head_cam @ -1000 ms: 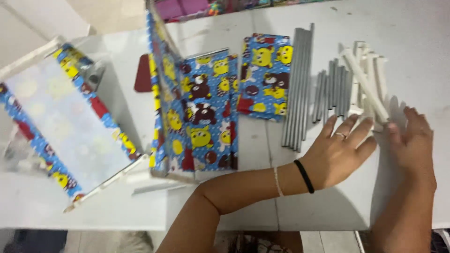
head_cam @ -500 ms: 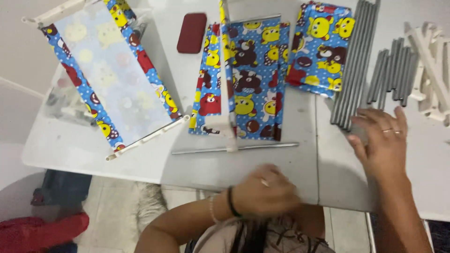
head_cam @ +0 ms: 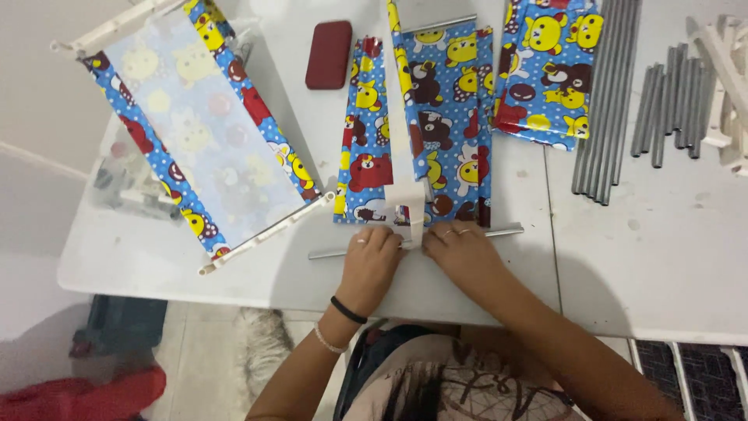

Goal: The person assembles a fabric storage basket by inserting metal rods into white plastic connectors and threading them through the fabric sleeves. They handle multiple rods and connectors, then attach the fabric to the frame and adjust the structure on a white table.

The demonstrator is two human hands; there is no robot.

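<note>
Your left hand (head_cam: pixel 372 257) and right hand (head_cam: pixel 461 251) sat side by side at the near edge of the white table (head_cam: pixel 662 265), both curled down over the same spot. Your fingers pinched the foot of a white plastic upright (head_cam: pixel 405 199) where it met a grey metal rod (head_cam: pixel 502 231) lying crosswise under both hands; each hand was clenched on that joint, though how firmly I couldn't tell. The upright rose from the middle of a cartoon-print fabric panel (head_cam: pixel 452 117) spread flat just beyond your knuckles. A second folded printed piece (head_cam: pixel 545 70) lay to its right, beside a bundle of long grey rods (head_cam: pixel 604 109). Further right sat shorter grey rods (head_cam: pixel 662 109) and white plastic connectors (head_cam: pixel 725 86). At far left stood an assembled fabric-covered frame (head_cam: pixel 195 132), with a dark red case (head_cam: pixel 328 53) near it.
</note>
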